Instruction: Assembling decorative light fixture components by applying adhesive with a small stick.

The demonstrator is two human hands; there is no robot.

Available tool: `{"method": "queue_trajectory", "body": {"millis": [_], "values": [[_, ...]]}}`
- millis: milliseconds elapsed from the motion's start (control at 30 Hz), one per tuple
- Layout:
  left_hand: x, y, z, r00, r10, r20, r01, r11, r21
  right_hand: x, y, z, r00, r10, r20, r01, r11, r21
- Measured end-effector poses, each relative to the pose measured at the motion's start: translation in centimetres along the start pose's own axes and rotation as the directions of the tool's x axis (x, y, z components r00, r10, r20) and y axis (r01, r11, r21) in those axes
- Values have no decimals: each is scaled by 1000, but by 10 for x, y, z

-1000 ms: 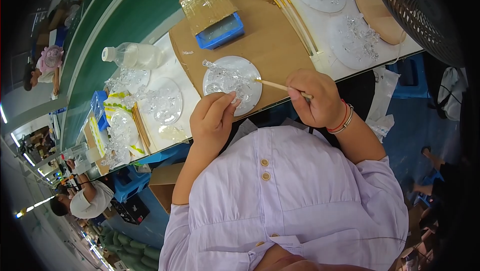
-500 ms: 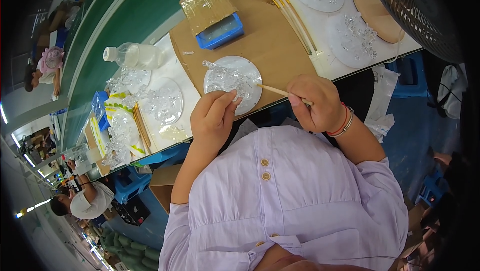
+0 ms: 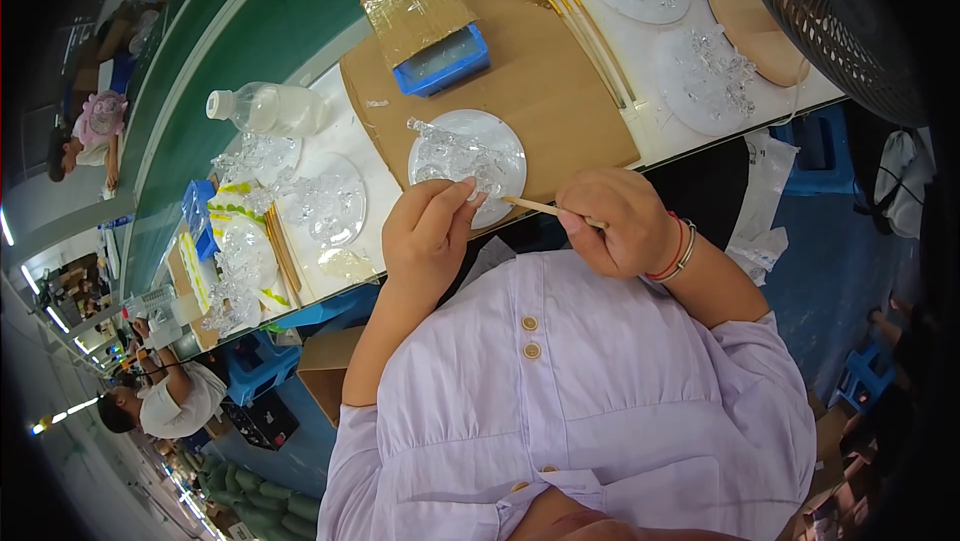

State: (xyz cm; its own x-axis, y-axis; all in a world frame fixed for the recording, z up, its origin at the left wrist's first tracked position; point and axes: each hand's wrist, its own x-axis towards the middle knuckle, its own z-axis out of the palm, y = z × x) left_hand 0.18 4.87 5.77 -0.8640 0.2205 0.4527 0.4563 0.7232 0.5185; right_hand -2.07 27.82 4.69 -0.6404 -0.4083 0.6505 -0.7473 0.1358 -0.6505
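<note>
My left hand (image 3: 428,226) is closed in a pinch on a small clear piece (image 3: 474,193), over the near edge of a round white plate (image 3: 508,131). A pile of small clear pieces (image 3: 450,153) lies on that plate. In my right hand (image 3: 618,221) a thin wooden stick (image 3: 535,205) is gripped, pointing left. Its tip is close to the clear piece in my left fingers; whether they touch I cannot tell. Beyond the plate stands a blue tray (image 3: 440,71) under a tape-covered cardboard flap (image 3: 415,6), with whitish contents.
Brown cardboard (image 3: 560,91) covers the table's middle. Several thin brushes (image 3: 590,41) lie on its right. More plates of clear pieces (image 3: 705,81) stand right and left. A clear bottle (image 3: 265,109) lies at left. A black fan (image 3: 835,21) looms at far right.
My right hand has moved a little nearer and left, taking the stick's tip from the plate's right edge down toward my left fingertips. The left hand has stayed nearly in place.
</note>
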Motion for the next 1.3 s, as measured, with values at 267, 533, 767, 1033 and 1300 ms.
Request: {"method": "queue_trajectory", "body": {"millis": [267,533,767,1033,1300], "values": [[-1,0,0,1000,-10,-2,10,1000,1,9,4,-14,998,65,-26,-66,998,-25],[0,1,0,1000,-2,-3,2,1000,17,3,-4,-7,999,34,42,-31,996,-83],[0,0,0,1000,-5,-3,5,1000,2,-2,-6,0,996,40,75,-38,999,-25],[-1,-1,0,1000,3,-8,-3,1000,5,8,2,-7,997,78,4,-78,995,-56],[-6,-1,-9,999,43,3,-43,998,39,19,25,-5,993,41,-111,-55,990,-126]]}}
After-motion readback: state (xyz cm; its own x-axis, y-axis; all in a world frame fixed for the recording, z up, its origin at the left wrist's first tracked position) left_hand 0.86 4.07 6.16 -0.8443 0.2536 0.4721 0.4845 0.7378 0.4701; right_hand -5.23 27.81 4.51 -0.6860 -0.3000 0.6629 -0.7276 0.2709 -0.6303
